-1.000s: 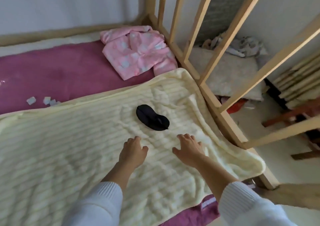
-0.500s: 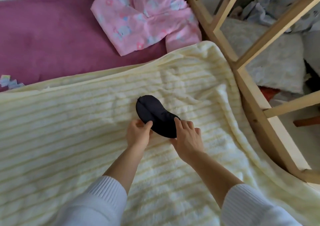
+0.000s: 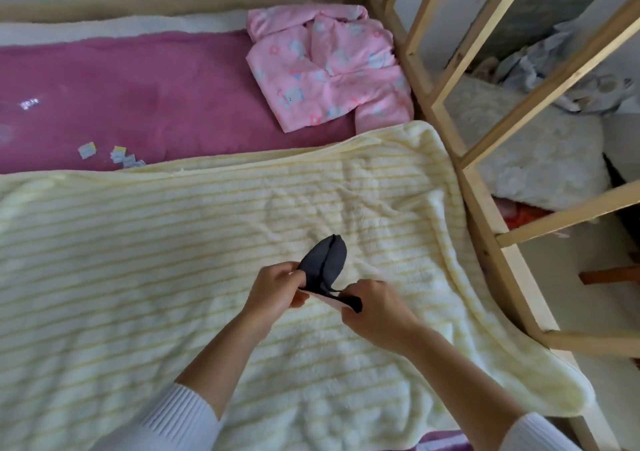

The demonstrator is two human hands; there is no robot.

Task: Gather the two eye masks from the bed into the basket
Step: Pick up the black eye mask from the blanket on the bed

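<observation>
Lifted since half a second ago: the black eye mask (image 3: pixel 325 260), which lay flat on the cream striped blanket (image 3: pixel 138 260), is now off the surface and folded lengthwise, its rounded end pointing away from the person. Left hand (image 3: pixel 277 291) pinches the near left edge of the mask between thumb and fingers; right hand (image 3: pixel 375 308) pinches the near right end, where a dark strap or tip shows at the fingertips. A pale pink underside shows between the two grips. Both hands hover just above the blanket, near the middle of the bed. White sleeves (image 3: pixel 180 419) cover the forearms low in view. Farther back, pink pyjamas (image 3: pixel 329 66) lie on the magenta sheet (image 3: pixel 138 97), beside the wooden bed frame (image 3: pixel 446 132). Small paper scraps (image 3: pixel 117 154) sit on the sheet at left. No basket or second mask in view.
</observation>
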